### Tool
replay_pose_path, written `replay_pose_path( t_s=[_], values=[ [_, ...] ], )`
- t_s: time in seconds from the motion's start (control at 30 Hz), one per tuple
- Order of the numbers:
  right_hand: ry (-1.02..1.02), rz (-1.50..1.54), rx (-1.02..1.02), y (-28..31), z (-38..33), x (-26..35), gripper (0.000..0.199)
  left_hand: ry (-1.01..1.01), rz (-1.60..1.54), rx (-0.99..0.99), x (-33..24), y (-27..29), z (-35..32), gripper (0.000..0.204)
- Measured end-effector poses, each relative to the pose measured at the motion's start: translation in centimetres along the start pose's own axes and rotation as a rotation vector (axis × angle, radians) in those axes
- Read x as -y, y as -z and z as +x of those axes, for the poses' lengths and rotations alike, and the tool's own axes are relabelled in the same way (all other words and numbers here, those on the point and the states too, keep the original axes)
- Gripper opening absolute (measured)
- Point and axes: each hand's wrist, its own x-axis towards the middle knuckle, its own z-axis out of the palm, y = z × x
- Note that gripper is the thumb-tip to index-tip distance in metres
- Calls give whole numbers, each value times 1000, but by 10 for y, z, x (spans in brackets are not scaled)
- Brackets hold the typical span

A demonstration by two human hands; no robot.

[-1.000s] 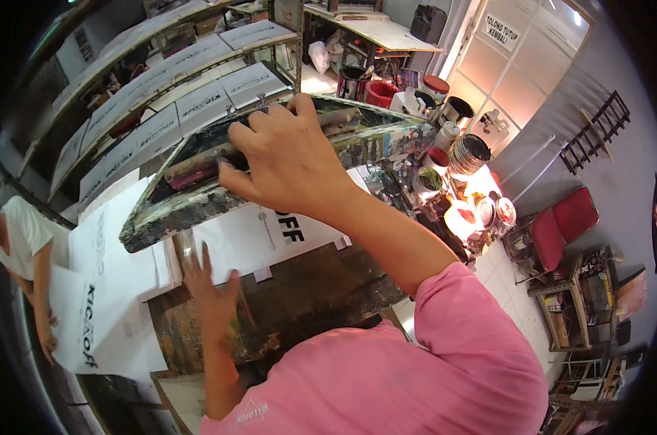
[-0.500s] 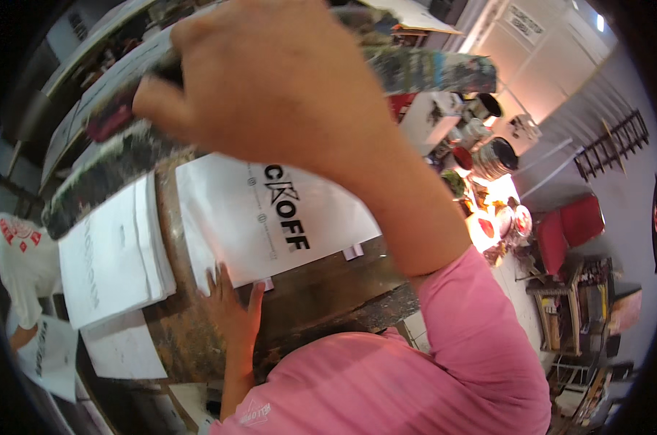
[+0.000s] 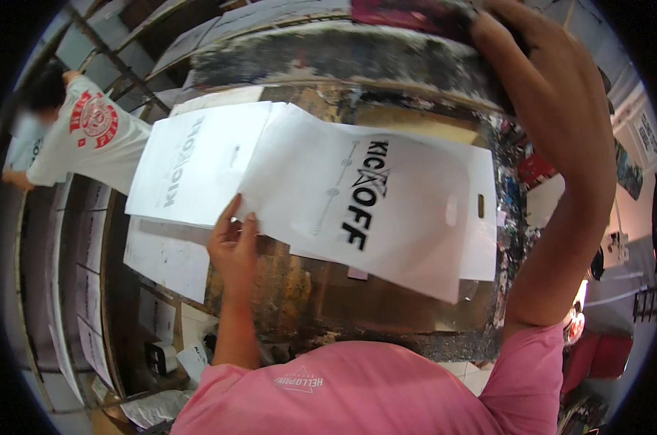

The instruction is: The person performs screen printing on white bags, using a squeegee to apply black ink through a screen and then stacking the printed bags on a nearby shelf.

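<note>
Right of the flat white printed-sheet stack [image 3: 205, 156], the left hand [image 3: 233, 246], the nearer one, pinches a white, black-lettered rectangular sheet [image 3: 415, 196] whose long axis runs rightward. Beyond the stack, rightward, the right hand [image 3: 550, 80] clasps a paint-stained magenta bar [image 3: 408, 14].

From my end I count one left hand [image 3: 233, 241], one right hand [image 3: 550, 69], one co-worker [image 3: 129, 151], one surface [image 3: 274, 286], one dark frame [image 3: 328, 61], one maroon bar [image 3: 408, 14], one paper stack [image 3: 216, 148], two overlapping white sheets [image 3: 419, 217] to its right, and one red chair [image 3: 602, 355].
</note>
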Motion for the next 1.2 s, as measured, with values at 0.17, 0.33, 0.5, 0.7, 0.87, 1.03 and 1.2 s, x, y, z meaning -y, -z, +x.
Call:
replay_pose_path(
  t_s=[0.17,0.33,0.5,0.7,0.87,1.03,1.2],
  values=[
    [312,-24,-121,-9,-15,-25,44,26,117,-22,28,114,80,56],
    [315,-1,-121,-16,-29,-39,43,63,209,12,93,221,185,58],
    [327,69,-191,-14,-37,-24,44,79,739,-170,111,262,266,66],
    [282,-113,-213,-20,-67,-21,52,-75,108,380,6,97,112,62],
    [294,-271,108,-61,-186,-29,87,337,-1032,746,-41,35,-79,123],
    [344,-29,449,-110,-264,-59,42,898,-793,418,8,31,-126,107],
    [303,118,524,-155,-299,-64,41,982,-788,520,77,34,-135,100]
  ],
)
